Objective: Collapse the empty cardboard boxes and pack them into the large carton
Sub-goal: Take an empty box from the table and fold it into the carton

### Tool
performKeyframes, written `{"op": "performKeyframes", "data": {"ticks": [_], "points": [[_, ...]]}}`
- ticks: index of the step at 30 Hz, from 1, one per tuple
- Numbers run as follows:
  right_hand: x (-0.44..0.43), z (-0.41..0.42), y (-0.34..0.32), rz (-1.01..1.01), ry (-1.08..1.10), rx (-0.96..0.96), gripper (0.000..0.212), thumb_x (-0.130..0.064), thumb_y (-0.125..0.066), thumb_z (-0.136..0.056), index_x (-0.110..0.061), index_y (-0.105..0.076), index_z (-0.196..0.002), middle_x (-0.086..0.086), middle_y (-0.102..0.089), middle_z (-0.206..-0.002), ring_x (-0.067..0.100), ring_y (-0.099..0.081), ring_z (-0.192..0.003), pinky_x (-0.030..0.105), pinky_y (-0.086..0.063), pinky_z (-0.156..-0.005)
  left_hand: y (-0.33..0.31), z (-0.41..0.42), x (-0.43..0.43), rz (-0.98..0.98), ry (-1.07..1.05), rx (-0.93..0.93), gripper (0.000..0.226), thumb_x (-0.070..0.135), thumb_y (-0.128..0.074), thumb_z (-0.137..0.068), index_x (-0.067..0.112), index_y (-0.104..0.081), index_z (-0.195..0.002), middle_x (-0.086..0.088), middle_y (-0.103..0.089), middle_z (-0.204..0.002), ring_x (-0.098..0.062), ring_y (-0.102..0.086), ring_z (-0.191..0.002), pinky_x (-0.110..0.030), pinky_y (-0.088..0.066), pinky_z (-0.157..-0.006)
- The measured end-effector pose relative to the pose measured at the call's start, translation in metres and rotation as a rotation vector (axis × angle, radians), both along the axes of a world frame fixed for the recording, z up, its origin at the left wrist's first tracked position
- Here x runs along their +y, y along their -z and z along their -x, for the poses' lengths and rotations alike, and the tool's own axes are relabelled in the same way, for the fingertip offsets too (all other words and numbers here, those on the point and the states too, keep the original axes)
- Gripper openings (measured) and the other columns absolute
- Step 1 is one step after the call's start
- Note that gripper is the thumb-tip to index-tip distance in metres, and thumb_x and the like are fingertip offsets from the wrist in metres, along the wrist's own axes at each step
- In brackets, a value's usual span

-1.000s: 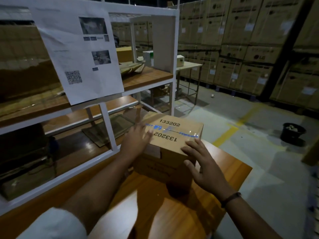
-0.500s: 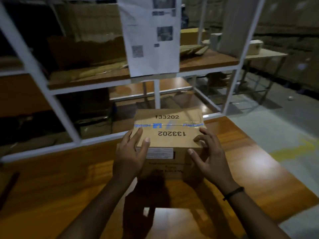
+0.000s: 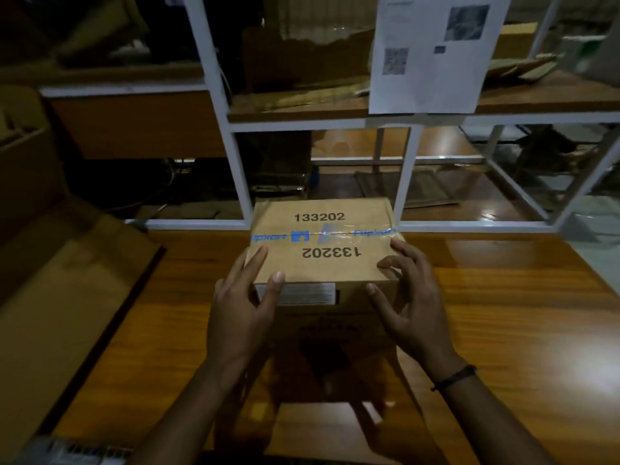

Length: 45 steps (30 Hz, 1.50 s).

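Cardboard, taped shut: the box [image 3: 322, 250] sits upright on the wooden table [image 3: 503, 313] at the centre of the frame, well short of collapsed. The left hand [image 3: 241, 310] lays nearly straight fingers over its near left corner, with the thumb on the front edge. The right hand [image 3: 412, 307] curls its fingers over the near right edge. The hands are apart, with the box between them. This looks like the opening step. The blue-printed tape [image 3: 339, 233] along the top seam must be split before the flaps can fold.

Half a second earlier the printed sheet [image 3: 432, 62] hung at upper centre; now it is at upper right. A broad cardboard panel [image 3: 67, 280] enters at left, possibly the large carton.
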State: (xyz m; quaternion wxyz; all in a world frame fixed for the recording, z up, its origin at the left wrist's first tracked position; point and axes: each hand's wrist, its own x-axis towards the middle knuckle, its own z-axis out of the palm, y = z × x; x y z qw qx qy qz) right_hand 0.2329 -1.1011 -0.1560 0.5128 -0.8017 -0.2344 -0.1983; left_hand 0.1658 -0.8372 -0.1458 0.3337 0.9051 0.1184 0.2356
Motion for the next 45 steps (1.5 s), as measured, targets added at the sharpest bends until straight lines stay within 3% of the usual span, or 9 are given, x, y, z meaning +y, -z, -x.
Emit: {"op": "performKeyframes", "data": {"ticks": [5, 10, 15, 18, 24, 29, 36, 41, 45], "points": [[0.02, 0.016, 0.006, -0.027, 0.055, -0.01, 0.049, -0.048, -0.065, -0.09, -0.028, -0.055, -0.133, -0.004, -0.023, -0.162, 0.006, -0.033, -0.144, 0.014, -0.052, -0.091, -0.001, 0.013, 0.023, 0.085, 0.019, -0.014, 0.075, 0.074, -0.047, -0.093, 0.044, -0.026, -0.159, 0.009, -0.038, -0.16, -0.021, -0.039, -0.141, -0.052, -0.05, -0.101], [0.032, 0.048, 0.042, -0.021, 0.269, 0.063, 0.103, -0.03, -0.076, -0.087, -0.043, -0.005, -0.159, 0.003, -0.002, -0.169, 0.007, -0.016, -0.151, 0.01, -0.039, -0.099, 0.021, 0.025, 0.036, 0.315, 0.057, 0.112, 0.105, 0.058, -0.062, -0.087, 0.043, 0.012, -0.16, 0.007, -0.042, -0.154, -0.02, -0.06, -0.122, -0.026, -0.053, -0.071], [0.04, 0.066, 0.076, -0.042, 0.258, 0.353, 0.103, -0.051, -0.071, -0.084, -0.049, 0.001, -0.158, -0.005, -0.027, -0.164, 0.022, -0.048, -0.138, 0.05, -0.058, -0.096, 0.077, 0.03, 0.065, 0.31, 0.21, 0.295, 0.078, 0.073, -0.064, -0.083, 0.06, -0.025, -0.15, 0.017, -0.051, -0.146, -0.01, -0.059, -0.126, -0.043, -0.059, -0.091], [0.045, 0.065, 0.078, -0.018, 0.273, 0.39, 0.103, -0.054, -0.07, -0.082, -0.05, 0.0, -0.158, 0.0, -0.044, -0.156, 0.023, -0.052, -0.135, 0.05, -0.056, -0.098, 0.086, 0.026, 0.066, 0.342, 0.276, 0.323, 0.056, 0.055, -0.069, -0.089, 0.065, -0.04, -0.136, 0.019, -0.056, -0.139, -0.007, -0.056, -0.126, -0.044, -0.054, -0.099], [0.051, 0.06, 0.055, 0.125, 0.319, 0.328, 0.114, -0.044, -0.076, -0.083, -0.049, 0.011, -0.157, 0.006, -0.045, -0.155, 0.028, -0.056, -0.13, 0.049, -0.061, -0.087, 0.082, 0.016, 0.075, 0.325, 0.233, 0.275, 0.071, 0.056, -0.07, -0.088, 0.038, -0.039, -0.149, 0.004, -0.04, -0.156, -0.018, -0.052, -0.132, -0.045, -0.054, -0.099], [0.06, 0.058, 0.013, 0.148, 0.336, 0.165, 0.111, -0.045, -0.081, -0.079, -0.042, -0.007, -0.161, -0.015, -0.037, -0.145, 0.024, -0.047, -0.13, 0.042, -0.05, -0.093, 0.047, 0.014, 0.088, 0.351, 0.237, 0.106, 0.088, 0.067, -0.065, -0.086, 0.039, -0.024, -0.159, 0.012, -0.03, -0.146, -0.008, -0.044, -0.127, -0.026, -0.055, -0.085], [0.069, 0.047, 0.014, 0.094, 0.385, 0.129, 0.055, -0.069, -0.054, -0.09, -0.036, -0.055, -0.133, -0.009, -0.044, -0.147, 0.019, -0.048, -0.133, 0.051, -0.058, -0.09, 0.03, 0.005, 0.083, 0.251, 0.196, 0.035, 0.081, 0.05, -0.06, -0.092, 0.036, -0.02, -0.161, 0.006, -0.027, -0.148, -0.003, -0.034, -0.127, -0.012, -0.041, -0.073], [0.077, 0.065, 0.042, -0.121, 0.3, 0.145, 0.097, -0.083, -0.046, -0.085, -0.032, -0.014, -0.161, -0.003, -0.027, -0.161, 0.021, -0.041, -0.141, 0.036, -0.051, -0.097, 0.055, 0.008, 0.084, 0.338, 0.152, 0.096, 0.079, 0.059, -0.062, -0.085, 0.034, -0.033, -0.155, 0.008, -0.035, -0.15, -0.012, -0.047, -0.128, -0.017, -0.047, -0.072], [0.079, 0.079, 0.073, 0.072, 0.294, 0.281, 0.117, -0.085, -0.056, -0.077, -0.044, 0.019, -0.157, -0.004, 0.0, -0.169, 0.037, -0.031, -0.148, 0.059, -0.057, -0.091, 0.085, 0.016, 0.085, 0.408, 0.136, 0.196, 0.083, 0.085, -0.051, -0.076, 0.039, -0.037, -0.144, -0.009, -0.057, -0.137, -0.029, -0.064, -0.115, -0.028, -0.055, -0.072]]}}
